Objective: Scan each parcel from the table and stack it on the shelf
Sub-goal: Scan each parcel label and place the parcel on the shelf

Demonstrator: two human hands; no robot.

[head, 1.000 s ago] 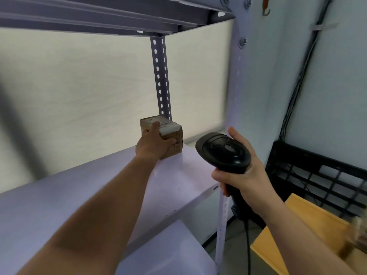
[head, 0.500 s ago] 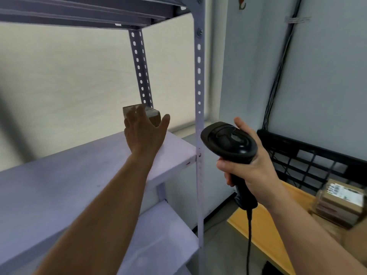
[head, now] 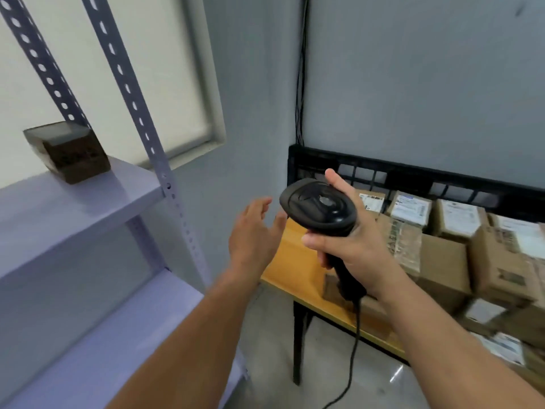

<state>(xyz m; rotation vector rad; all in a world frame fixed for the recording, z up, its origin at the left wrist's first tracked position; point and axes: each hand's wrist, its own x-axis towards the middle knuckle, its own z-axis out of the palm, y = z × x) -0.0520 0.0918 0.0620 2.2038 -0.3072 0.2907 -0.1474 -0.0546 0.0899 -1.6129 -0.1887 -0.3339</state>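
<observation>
While gripping scanner [head: 320, 208] in right hand [head: 351, 243], take stiff, likely light parcel [head: 411, 209] just beyond by opposite sides with spread, empty left hand [head: 253, 231].

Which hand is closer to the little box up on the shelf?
Left. The left hand is open in the air, right of and below the box on the shelf. The right hand, holding the scanner, is farther right, by the table.
</observation>
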